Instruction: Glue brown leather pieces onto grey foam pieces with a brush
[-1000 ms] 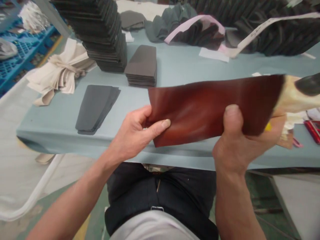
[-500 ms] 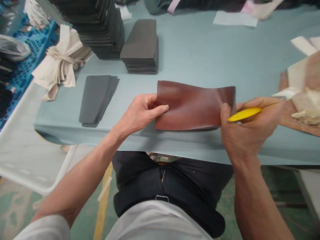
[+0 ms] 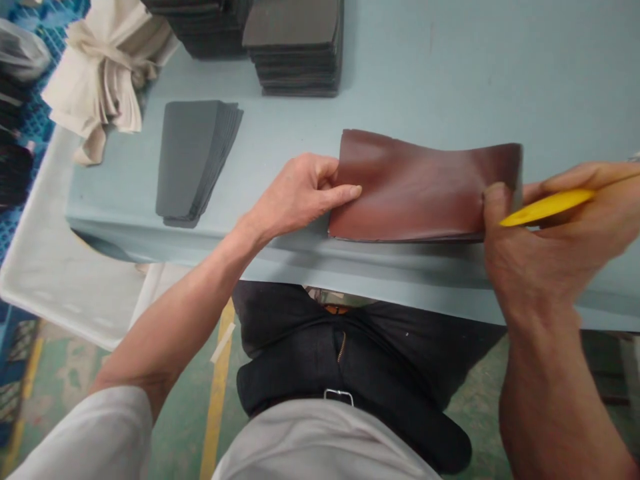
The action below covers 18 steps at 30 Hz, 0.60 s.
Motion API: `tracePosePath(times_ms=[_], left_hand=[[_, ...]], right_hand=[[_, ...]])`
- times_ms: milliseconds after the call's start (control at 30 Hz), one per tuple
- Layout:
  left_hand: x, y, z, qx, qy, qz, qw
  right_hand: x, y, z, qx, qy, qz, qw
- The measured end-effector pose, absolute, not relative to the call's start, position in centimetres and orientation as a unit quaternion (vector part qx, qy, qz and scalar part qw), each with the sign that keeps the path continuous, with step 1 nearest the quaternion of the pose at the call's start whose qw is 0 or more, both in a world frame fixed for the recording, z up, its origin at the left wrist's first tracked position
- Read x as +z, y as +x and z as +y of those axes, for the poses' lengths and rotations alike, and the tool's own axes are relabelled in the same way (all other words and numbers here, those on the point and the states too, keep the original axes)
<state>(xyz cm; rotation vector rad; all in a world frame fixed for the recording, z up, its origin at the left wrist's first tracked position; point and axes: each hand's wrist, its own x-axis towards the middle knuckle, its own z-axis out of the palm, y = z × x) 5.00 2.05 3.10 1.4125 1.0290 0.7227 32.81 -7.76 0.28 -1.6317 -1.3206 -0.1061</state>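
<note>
Cream cloth strips lie bundled at the far left of our pale blue table. Just right of them sits a low, fanned stack of grey cut pieces, with a taller dark stack behind it near the top of the view. Moving right, our left hand pinches the left end of a reddish-brown leather piece, thumb on top and fingers curled beneath. The leather lies at the table's near edge, directly in front of our waist, and bows up slightly in the middle rather than resting flat. At its right end our right hand presses down with the thumb. The fingers of that hand also clasp a slim yellow tool that points off to the right, away from the leather; we cannot tell what kind of tool it is. We judge the step in hand to be holding the leather stretched between both hands on the table. A next move, in our judgement, calls for pinning both ends so the piece cannot slide off the near edge, and for turning the yellow tool toward the leather.
</note>
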Motion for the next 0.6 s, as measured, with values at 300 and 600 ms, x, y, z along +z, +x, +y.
tracePosePath(times_ms=[300,600], left_hand=[[1.2,4.5,2.7,0.303,0.657,0.430,0.540],[1.1,4.5,2.5,0.325,0.595,0.454,0.578]], right_hand=[[-1.5,34.6,-8.6,-0.058,-0.655,-0.581,0.480],[-2.8,36.3,-8.7,-0.186,-0.691,-0.571,0.403]])
